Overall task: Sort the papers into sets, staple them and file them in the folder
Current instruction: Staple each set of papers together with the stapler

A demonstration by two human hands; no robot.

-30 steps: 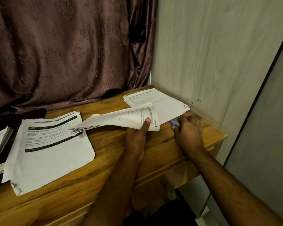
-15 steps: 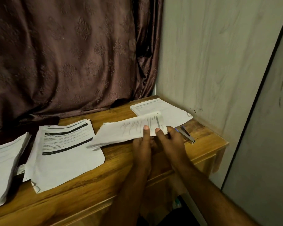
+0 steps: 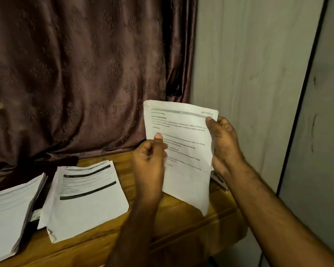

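Though blurry, wooden table [image 3: 181, 224] (curtain [image 3: 75, 74] behind)

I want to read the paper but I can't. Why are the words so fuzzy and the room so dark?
Head view: dim, yellowish light; the held paper set is smeared by blur, only "SECTION 1" reads; the left hand looks blurred too; the curtain sits in shadow.

Both hands hold a set of papers [image 3: 183, 143] up in the middle of the frame. The left hand [image 3: 149, 160] grips its left edge; the right hand [image 3: 223, 143] grips its right edge. 2 paper piles [image 3: 89, 197] lie on the wooden table [image 3: 177, 224] at lower left.
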